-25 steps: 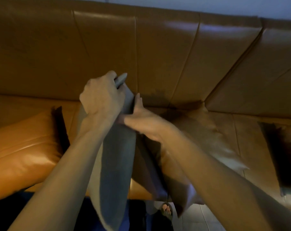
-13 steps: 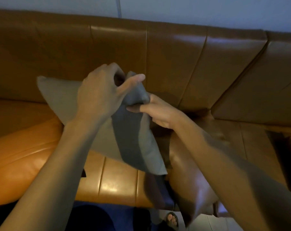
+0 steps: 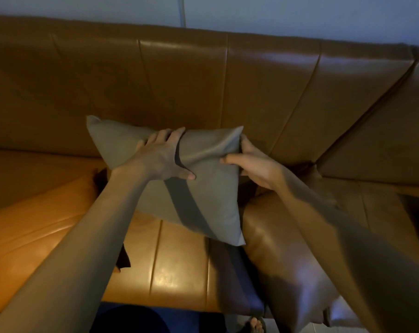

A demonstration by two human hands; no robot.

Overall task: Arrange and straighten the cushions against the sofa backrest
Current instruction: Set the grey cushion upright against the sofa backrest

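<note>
A: Grey, square and soft, with a darker diagonal band: that grey cushion (image 3: 198, 188) is the one in hand, held up in front of the tan leather sofa backrest (image 3: 179, 75), its top edge near or against the backrest and its lower corner hanging clear above the tan leather sofa seat (image 3: 177, 265).

B: How is it held?

A: The left hand (image 3: 160, 159) clamps the top edge, fingers (image 3: 170, 135) curled over it and thumb pressed on the front. The right hand (image 3: 254, 162) pinches the top right corner.

B: So which step?

A: Placing this cushion, I judge. It hangs tilted. Next it wants levelling, lowering onto the seat below, and pressing back against the backrest.

B: And the others?

A: A brown leather cushion (image 3: 282, 248) leans just right of the grey one, and an orange-tan leather cushion (image 3: 35, 224) lies to its left, both still unstraightened.
</note>
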